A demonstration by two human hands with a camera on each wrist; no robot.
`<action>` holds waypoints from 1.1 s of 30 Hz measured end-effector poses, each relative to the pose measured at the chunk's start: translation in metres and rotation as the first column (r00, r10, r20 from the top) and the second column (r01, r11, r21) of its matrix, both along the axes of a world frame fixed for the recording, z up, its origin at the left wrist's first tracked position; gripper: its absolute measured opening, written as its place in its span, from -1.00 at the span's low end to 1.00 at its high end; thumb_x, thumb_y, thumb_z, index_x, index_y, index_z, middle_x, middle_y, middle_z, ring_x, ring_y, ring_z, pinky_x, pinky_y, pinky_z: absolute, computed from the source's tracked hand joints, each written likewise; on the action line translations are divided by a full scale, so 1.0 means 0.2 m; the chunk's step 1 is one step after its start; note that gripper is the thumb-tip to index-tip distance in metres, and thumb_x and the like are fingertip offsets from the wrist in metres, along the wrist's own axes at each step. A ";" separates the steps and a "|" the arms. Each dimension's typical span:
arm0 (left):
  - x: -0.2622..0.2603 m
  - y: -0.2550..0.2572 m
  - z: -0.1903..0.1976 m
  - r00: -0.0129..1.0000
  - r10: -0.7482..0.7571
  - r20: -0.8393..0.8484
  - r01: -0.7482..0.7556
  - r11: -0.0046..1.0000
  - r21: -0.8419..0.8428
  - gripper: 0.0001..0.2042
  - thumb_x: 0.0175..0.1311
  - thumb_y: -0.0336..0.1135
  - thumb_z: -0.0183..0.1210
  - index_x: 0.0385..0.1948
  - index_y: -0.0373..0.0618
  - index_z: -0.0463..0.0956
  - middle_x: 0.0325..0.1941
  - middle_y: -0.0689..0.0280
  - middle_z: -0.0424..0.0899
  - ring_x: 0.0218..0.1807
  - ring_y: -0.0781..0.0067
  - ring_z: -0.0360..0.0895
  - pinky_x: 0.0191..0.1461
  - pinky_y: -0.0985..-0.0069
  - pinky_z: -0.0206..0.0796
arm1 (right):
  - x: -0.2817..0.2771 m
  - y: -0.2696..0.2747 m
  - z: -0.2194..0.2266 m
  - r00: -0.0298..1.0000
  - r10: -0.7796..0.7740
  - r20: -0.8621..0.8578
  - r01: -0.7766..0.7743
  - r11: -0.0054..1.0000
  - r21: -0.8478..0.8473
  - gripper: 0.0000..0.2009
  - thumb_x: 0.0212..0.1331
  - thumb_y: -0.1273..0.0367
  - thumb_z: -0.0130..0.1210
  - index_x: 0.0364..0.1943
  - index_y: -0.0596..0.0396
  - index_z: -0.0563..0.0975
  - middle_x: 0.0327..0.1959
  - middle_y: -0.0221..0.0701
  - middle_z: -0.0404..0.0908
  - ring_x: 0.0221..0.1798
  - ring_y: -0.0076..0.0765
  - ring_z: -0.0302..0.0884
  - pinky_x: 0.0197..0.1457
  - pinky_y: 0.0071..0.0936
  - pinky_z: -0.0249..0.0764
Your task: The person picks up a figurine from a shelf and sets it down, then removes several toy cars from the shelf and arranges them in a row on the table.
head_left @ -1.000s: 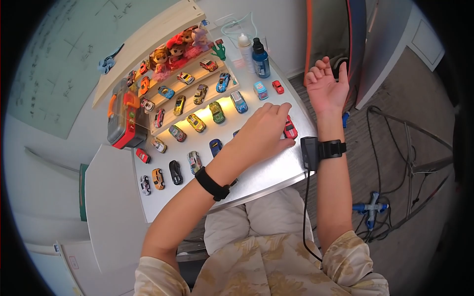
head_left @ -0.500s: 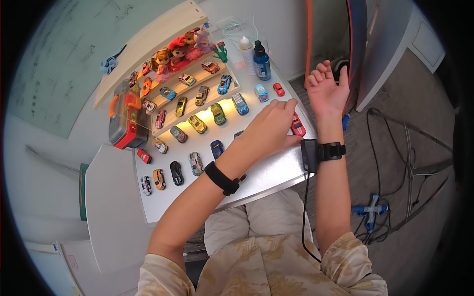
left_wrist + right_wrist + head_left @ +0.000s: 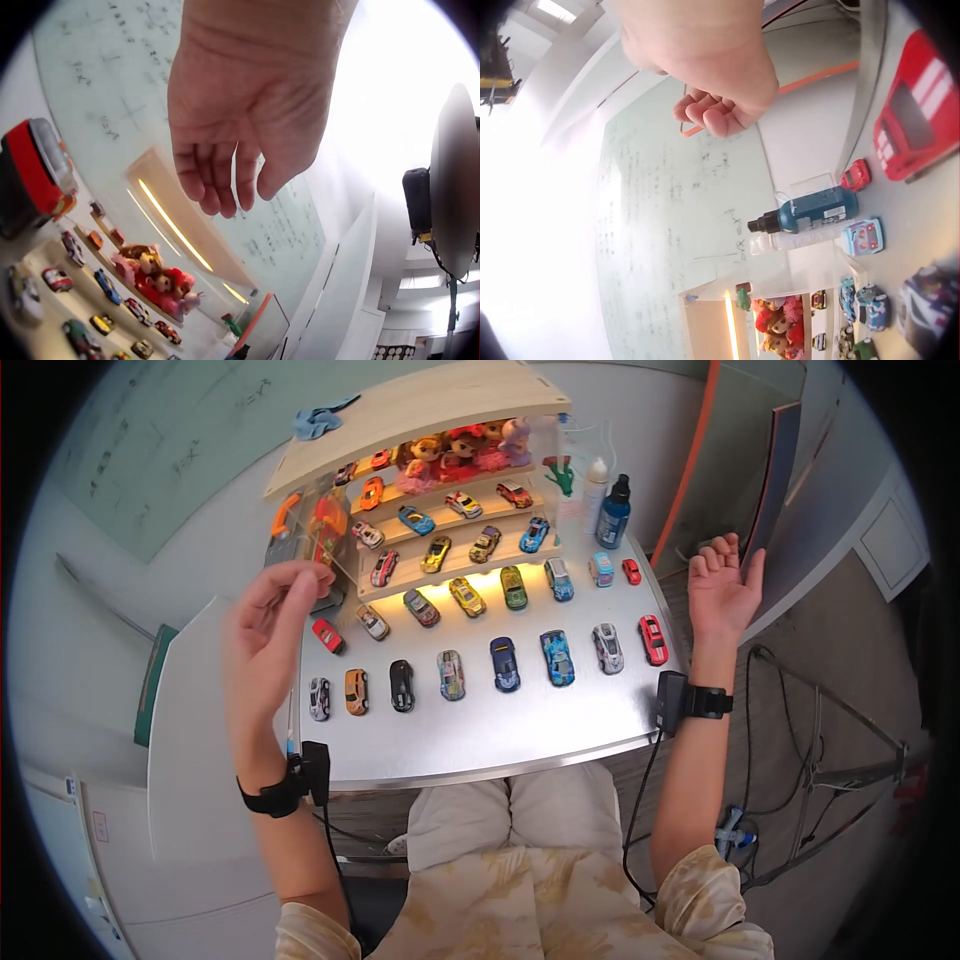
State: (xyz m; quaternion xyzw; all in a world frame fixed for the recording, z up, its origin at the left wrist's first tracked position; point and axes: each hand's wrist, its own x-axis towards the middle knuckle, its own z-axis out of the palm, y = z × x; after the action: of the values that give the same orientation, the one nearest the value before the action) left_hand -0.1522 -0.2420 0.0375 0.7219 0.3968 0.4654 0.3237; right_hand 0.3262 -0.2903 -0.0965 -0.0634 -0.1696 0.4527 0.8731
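Note:
My left hand (image 3: 270,640) is raised at the table's left edge, nothing in it, with its fingers loosely bent. The left wrist view shows its palm (image 3: 247,105) with the fingers hanging down. Nearest to it are a small red toy car (image 3: 327,636) and a white-and-black one (image 3: 319,699). Off the table's right edge, my right hand (image 3: 723,595) is held up, palm up and bare, its fingers loosely curled. A red toy car with white stripes (image 3: 653,640) stands beside the right wrist. Left of that car, a front row includes a silver car (image 3: 607,648) and a black car (image 3: 401,686).
Behind the rows stands a lit wooden display (image 3: 430,420) with more toy cars on its steps and several dolls (image 3: 465,455). A blue bottle (image 3: 613,520) and a white bottle (image 3: 594,500) stand right of it, a clear-sided case (image 3: 283,545) left. The metal tabletop (image 3: 480,735) shows in front.
My left hand has swung from the right end of the front row to the far left, uncovering the silver and blue cars. The view has turned; my right hand keeps its pose.

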 end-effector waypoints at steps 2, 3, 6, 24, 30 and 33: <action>-0.13 -0.01 0.03 0.999 0.034 -0.017 -0.034 0.999 0.037 -0.78 0.58 -0.32 0.09 -0.11 -0.30 0.63 -0.20 0.29 0.70 -0.09 0.55 0.58 0.09 0.56 0.38 | -0.05 -0.02 0.12 0.995 -0.010 0.096 0.008 1.000 0.025 -0.58 0.55 0.03 -0.05 -0.07 0.17 0.49 -0.28 -0.43 0.38 -0.33 -0.44 0.18 -0.27 -0.46 0.19; -0.18 -0.02 0.05 0.998 0.050 -0.026 -0.049 0.997 0.057 -0.76 0.59 -0.29 0.08 -0.14 -0.30 0.63 -0.25 0.31 0.69 -0.15 0.57 0.57 0.03 0.57 0.38 | -0.09 -0.02 0.20 0.984 -0.001 0.180 -0.006 0.999 0.038 -0.57 0.56 0.03 -0.07 -0.06 0.18 0.50 -0.29 -0.43 0.38 -0.33 -0.44 0.19 -0.27 -0.47 0.20; -0.26 -0.04 0.13 0.995 0.097 -0.005 -0.096 0.993 0.066 -0.76 0.58 -0.26 0.11 -0.19 -0.26 0.63 -0.40 0.36 0.61 -0.32 0.61 0.48 -0.15 0.60 0.29 | -0.27 -0.05 0.51 0.869 -0.011 0.495 -0.023 0.998 0.063 -0.59 0.60 0.06 -0.14 -0.06 0.17 0.49 -0.31 -0.44 0.37 -0.32 -0.47 0.22 -0.26 -0.50 0.21; -0.29 0.12 0.37 0.986 0.154 0.063 -0.164 0.842 0.513 -0.74 0.46 -0.39 0.14 0.04 -0.37 0.60 -0.63 0.42 0.46 -0.62 0.75 0.26 -0.41 0.74 0.00 | -0.57 0.03 1.04 0.110 -0.417 0.902 0.074 0.909 0.411 -0.59 0.49 0.37 -0.18 0.32 0.27 0.38 -0.28 -0.49 0.27 -0.30 -0.50 0.18 -0.23 -0.52 0.10; -0.22 0.07 0.31 0.977 0.214 0.007 -0.173 0.768 0.617 -0.73 0.52 -0.48 -0.01 0.11 -0.24 0.60 -0.64 0.44 0.34 -0.62 0.77 0.16 -0.46 0.68 -0.08 | -0.57 0.01 1.02 0.212 -0.398 0.893 0.084 0.917 0.389 -0.76 0.44 0.43 -0.15 0.10 0.16 0.41 -0.31 -0.52 0.19 -0.30 -0.49 0.04 -0.19 -0.50 0.04; -0.19 0.06 0.32 0.953 0.302 -0.039 -0.214 0.754 0.621 -0.74 0.52 -0.47 0.01 0.11 -0.24 0.61 -0.64 0.45 0.34 -0.61 0.77 0.18 -0.46 0.68 -0.08 | -0.59 0.02 1.02 0.205 -0.403 0.892 0.092 0.915 0.393 -0.77 0.42 0.43 -0.12 0.08 0.13 0.40 -0.32 -0.52 0.19 -0.30 -0.50 0.03 -0.20 -0.49 0.02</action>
State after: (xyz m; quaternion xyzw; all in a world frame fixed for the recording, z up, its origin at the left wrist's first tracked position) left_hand -0.1908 -0.2298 0.1007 0.7557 0.3423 0.5580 -0.0216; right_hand 0.2085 -0.2868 0.1085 -0.2405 -0.7096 0.1451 0.6462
